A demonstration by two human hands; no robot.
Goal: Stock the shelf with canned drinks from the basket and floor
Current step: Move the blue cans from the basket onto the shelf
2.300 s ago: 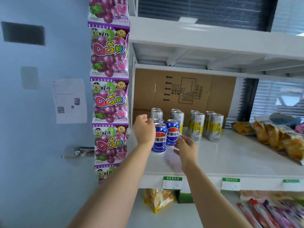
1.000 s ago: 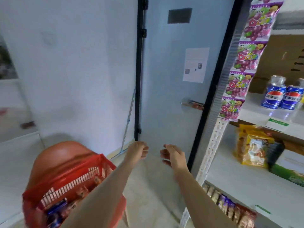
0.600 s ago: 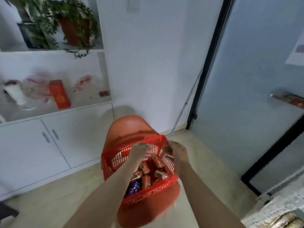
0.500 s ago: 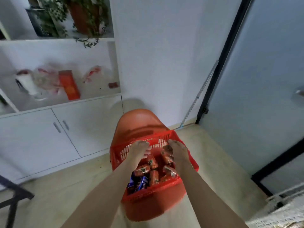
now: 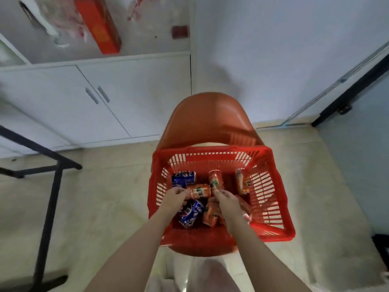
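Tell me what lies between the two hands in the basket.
In the head view, a sideways orange can lies between the left hand and right hand. Nearer the wrists, a blue can and a second orange can fill the gap.

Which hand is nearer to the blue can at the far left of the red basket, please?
Left. The left hand lies just on the near side of that blue can; the right hand is further right, beyond the sideways orange can between them.
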